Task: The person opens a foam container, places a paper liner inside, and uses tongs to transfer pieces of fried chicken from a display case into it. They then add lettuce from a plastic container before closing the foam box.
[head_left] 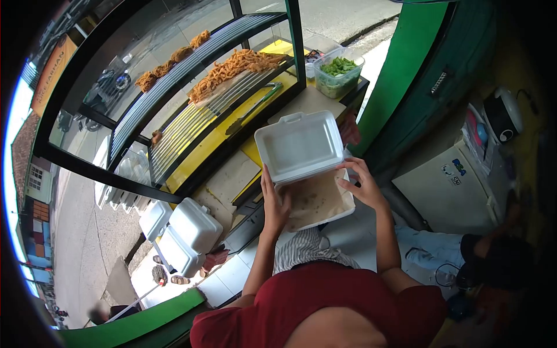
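An open white foam box (299, 146) is held up in front of my body, its lid raised away from me. Brown paper (313, 200) lines its lower half. My left hand (276, 203) grips the box's left side, fingers against the edge near the hinge. On the right side, my right hand (364, 184) holds the rim near the hinge, with the thumb over the paper. Beyond the box stands a glass display case (299, 52) with fried food (235, 72) on its racks.
Several closed foam boxes (191, 229) are stacked at the left. A clear tub of green leaves (339, 72) stands on the counter's far right. At the right are a small fridge (455, 185) and a rice cooker (503, 116). Another person's light trousers (429, 246) show at lower right.
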Demonstrator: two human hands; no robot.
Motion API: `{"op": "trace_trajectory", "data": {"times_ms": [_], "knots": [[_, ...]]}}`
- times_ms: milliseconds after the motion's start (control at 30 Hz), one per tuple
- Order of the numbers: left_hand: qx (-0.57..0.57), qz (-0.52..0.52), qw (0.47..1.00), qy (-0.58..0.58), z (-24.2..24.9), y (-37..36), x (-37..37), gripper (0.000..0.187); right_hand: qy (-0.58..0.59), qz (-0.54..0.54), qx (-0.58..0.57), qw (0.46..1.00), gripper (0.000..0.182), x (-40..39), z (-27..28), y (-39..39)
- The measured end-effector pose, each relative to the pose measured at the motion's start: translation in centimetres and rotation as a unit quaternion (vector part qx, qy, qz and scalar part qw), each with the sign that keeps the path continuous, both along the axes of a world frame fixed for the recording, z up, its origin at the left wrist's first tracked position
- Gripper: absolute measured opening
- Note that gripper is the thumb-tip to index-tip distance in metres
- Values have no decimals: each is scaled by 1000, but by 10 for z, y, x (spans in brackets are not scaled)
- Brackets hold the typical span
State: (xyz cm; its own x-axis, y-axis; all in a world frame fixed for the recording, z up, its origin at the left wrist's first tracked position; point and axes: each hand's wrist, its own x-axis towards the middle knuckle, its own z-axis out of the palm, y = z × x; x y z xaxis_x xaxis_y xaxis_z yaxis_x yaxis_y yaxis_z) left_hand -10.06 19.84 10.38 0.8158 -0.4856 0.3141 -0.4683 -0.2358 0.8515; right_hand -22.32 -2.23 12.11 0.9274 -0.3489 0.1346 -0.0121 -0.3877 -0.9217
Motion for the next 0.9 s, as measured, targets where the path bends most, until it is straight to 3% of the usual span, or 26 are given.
{"op": "trace_trajectory", "data": {"times_ms": [133, 300, 467, 900], "knots": [[7, 40, 999, -16, -8, -14, 35, 87, -70, 5, -40, 997, 39, 74, 26, -56], [9, 93, 995, -33, -12, -36, 80, 87, -149, 65, 36, 986, 46, 204, 60, -109], [5, 120, 993, -18, -9, -58, 106, 87, -162, 67, 36, 984, 50, 310, 68, -135], [20, 204, 979, -11, -20, -88, 117, 88, -178, 139, 76, 971, 34, 360, 75, -149]]}}
